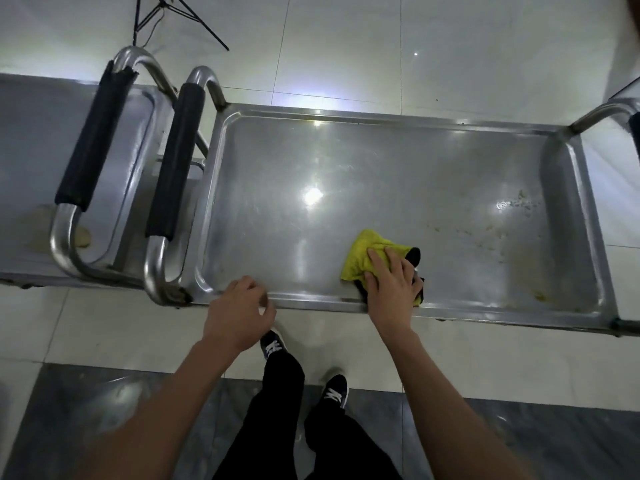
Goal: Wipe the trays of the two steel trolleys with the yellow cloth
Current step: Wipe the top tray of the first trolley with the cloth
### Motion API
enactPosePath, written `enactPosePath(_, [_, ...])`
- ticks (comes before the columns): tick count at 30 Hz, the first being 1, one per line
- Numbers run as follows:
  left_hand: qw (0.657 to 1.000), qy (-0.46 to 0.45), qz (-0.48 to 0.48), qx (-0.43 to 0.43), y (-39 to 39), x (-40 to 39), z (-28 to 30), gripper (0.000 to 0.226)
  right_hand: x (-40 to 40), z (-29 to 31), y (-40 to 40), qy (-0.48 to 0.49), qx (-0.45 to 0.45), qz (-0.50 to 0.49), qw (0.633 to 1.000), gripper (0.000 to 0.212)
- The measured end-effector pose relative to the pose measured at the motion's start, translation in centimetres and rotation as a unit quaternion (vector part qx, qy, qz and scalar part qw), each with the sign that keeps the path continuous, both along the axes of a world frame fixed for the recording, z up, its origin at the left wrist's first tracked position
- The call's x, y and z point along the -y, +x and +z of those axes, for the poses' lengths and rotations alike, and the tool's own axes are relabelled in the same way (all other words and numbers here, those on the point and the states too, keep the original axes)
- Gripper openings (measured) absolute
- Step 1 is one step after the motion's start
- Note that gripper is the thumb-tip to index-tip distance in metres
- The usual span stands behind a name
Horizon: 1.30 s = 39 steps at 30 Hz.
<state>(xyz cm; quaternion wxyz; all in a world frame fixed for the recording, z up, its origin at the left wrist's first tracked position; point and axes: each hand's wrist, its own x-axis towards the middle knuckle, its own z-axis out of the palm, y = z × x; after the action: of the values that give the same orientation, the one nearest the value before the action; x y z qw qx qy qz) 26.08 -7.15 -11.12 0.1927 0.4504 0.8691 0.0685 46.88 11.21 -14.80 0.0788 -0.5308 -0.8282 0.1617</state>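
Note:
A steel trolley's top tray (346,161) fills the middle of the view. My right hand (391,282) presses flat on the yellow cloth (363,251), which has a black edge, near the tray's front rim. Crumbs and yellowish stains (498,237) lie on the tray's right part, beyond the cloth. My left hand (239,313) grips the tray's front rim near its left corner. A second steel trolley's tray (31,150) stands at the left, with a pale stain (81,237) near its front.
Two steel handles with black foam grips (176,161) (95,140) stand between the two trays. Another handle (620,112) rises at the right end. Tripod legs (180,12) stand on the tiled floor behind. My legs and shoes (273,344) are below the front rim.

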Motion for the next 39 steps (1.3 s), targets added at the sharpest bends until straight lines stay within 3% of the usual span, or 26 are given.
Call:
enactPosePath(4, [1.0, 0.017, -0.003, 0.013, -2.6, -2.1, 0.3, 0.024, -0.6, -0.1, -3.7, 0.017, -0.088, 0.01, 0.996, 0.032])
enactPosePath(8, [1.0, 0.019, -0.005, 0.002, -5.9, -3.6, 1.0, 0.029, -1.5, -0.4, -8.2, 0.016, -0.118, 0.045, 0.992, 0.031])
enactPosePath(19, [0.996, -0.03, 0.079, 0.007, -10.2, -6.0, 1.1, 0.051, -3.7, 1.1, -24.6, -0.112, -0.217, 0.127, 0.961, 0.031])
enactPosePath(22, [0.994, -0.032, 0.1, 0.006, -10.9, -7.0, 1.1, 0.056, -4.6, 0.3, -25.3, -0.099, -0.193, 0.215, 0.952, 0.036])
enactPosePath(26, [0.992, -0.035, 0.117, 0.02, -11.6, -8.1, 1.3, 0.056, -5.4, -1.8, -23.4, -0.018, -0.066, 0.332, 0.941, 0.055])
enactPosePath(32, [0.996, 0.013, 0.081, -0.025, -11.1, -9.0, 3.1, 0.043, -7.1, -2.3, -24.2, 0.016, -0.074, 0.338, 0.938, 0.051])
enactPosePath(39, [0.974, 0.169, 0.055, -0.142, -12.9, -10.7, 6.7, 0.037, -8.2, -1.1, -26.6, -0.014, -0.062, 0.302, 0.951, 0.049])
